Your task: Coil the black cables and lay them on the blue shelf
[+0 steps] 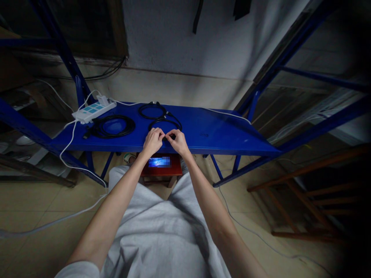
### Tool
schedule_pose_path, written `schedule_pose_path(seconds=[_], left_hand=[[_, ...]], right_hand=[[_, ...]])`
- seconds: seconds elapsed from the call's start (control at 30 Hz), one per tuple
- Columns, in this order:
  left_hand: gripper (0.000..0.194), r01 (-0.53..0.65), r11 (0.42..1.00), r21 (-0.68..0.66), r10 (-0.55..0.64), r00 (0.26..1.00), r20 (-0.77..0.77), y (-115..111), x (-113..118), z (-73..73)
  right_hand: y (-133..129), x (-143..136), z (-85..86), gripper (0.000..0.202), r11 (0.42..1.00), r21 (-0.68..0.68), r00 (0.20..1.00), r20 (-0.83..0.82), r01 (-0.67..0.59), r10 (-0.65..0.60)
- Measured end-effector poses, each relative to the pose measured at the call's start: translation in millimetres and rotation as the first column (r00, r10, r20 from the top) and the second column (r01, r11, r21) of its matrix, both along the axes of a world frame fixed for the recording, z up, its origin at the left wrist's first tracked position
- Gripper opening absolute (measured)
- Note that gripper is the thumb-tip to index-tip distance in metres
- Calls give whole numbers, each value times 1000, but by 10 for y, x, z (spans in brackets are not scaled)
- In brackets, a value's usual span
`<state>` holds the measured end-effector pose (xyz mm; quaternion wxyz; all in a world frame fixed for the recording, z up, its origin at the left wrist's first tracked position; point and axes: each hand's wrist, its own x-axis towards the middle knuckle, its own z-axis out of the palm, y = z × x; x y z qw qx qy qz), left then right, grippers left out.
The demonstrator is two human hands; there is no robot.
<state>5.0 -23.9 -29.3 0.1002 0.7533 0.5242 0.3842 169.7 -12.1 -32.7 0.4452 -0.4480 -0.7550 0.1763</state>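
Both my hands meet at the front edge of a blue shelf [220,135]. My left hand [153,141] is closed in a pinch, its fingertips close to those of my right hand [177,141], which is pinched too. Between them is something small and dark, too small to make out. Just behind my hands lies a looped black cable [174,119], partly hidden by them. Another black loop [150,117] sits farther back, touching it. To the left rests a coiled black cable [127,127].
A white power strip [94,111] with white cords lies at the shelf's left end. Blue uprights [69,58] frame both sides. Below the shelf, a lit phone [159,162] rests on a red stool [147,172]. A wooden chair [290,208] lies right.
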Motion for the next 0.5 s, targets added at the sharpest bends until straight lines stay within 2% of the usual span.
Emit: schedule_pose_path(seconds=[0.23, 0.5], left_hand=[[16, -6, 1000, -1, 6, 1000, 26, -5, 6, 5], [12, 95, 992, -78, -92, 995, 37, 48, -45, 13]], right_hand=[[-11, -3, 22, 10, 999, -22, 998, -58, 36, -38], [46, 25, -9, 7, 999, -41, 997, -77, 3, -6]])
